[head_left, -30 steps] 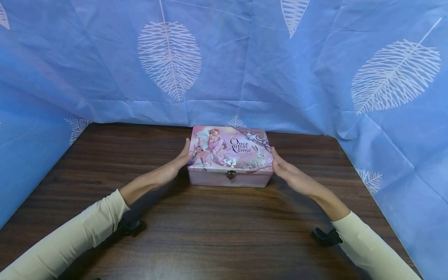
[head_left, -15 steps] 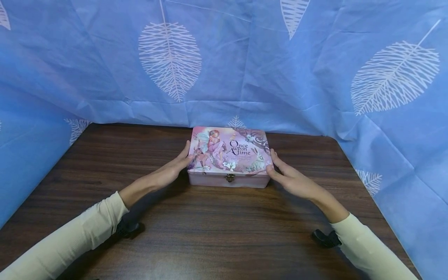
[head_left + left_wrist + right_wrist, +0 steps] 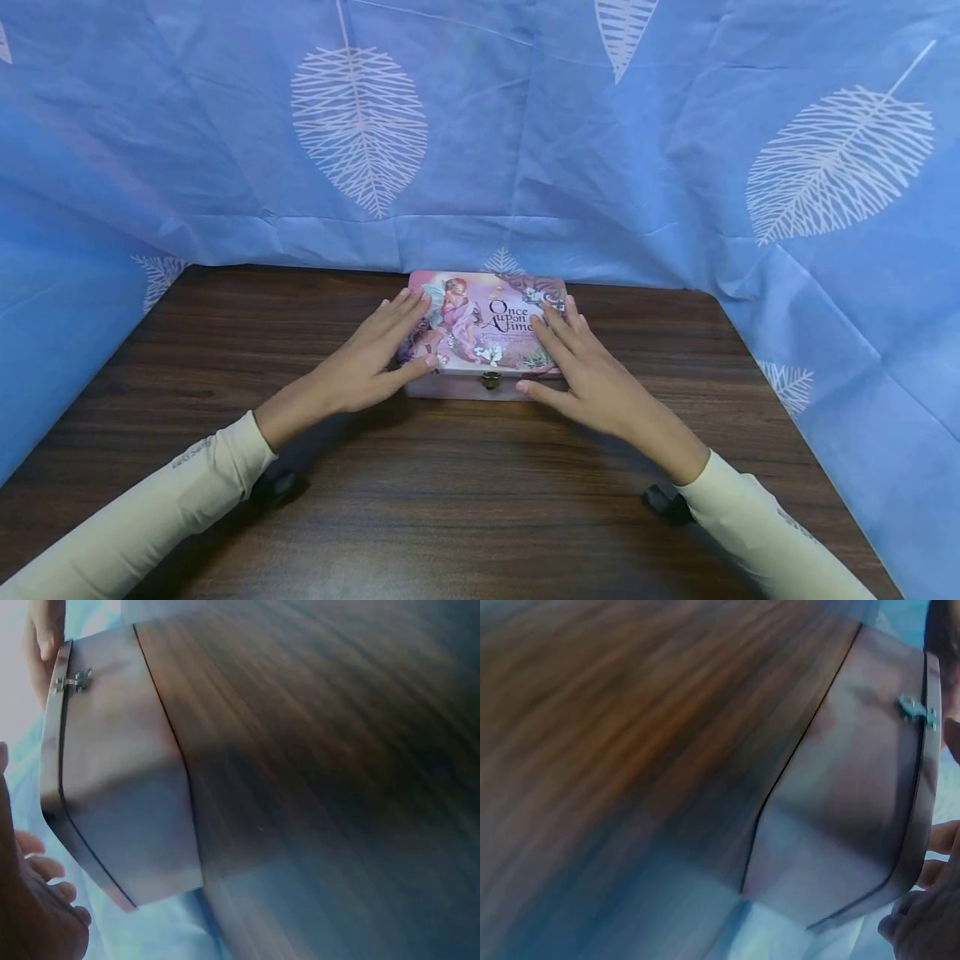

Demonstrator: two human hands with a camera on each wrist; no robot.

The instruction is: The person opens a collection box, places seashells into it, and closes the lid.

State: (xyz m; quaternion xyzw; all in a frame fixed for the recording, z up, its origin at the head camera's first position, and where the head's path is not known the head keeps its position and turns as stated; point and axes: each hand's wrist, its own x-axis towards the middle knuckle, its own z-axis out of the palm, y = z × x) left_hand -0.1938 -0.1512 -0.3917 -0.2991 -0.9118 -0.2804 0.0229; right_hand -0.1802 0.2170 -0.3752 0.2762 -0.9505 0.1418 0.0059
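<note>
A pink decorated box with "Once upon Time" lettering and a fairy picture sits at the back middle of the table, its lid down. A small metal clasp holds the centre of its front. My left hand spreads its fingers over the lid's left edge, thumb by the front corner. On the other side my right hand has straight, spread fingers over the lid's right part, thumb near the front edge. In the left wrist view the box's side shows beneath my hand. The right wrist view shows the clasp too.
The dark wood table runs from the box to the front. A blue cloth with white leaf prints hangs right behind the box and down both sides. Black wrist devices sit under both sleeves.
Both hands have left the box's sides and come up over the lid, palms down with fingers spread. The right hand has moved furthest inward. The box has stayed in place.
</note>
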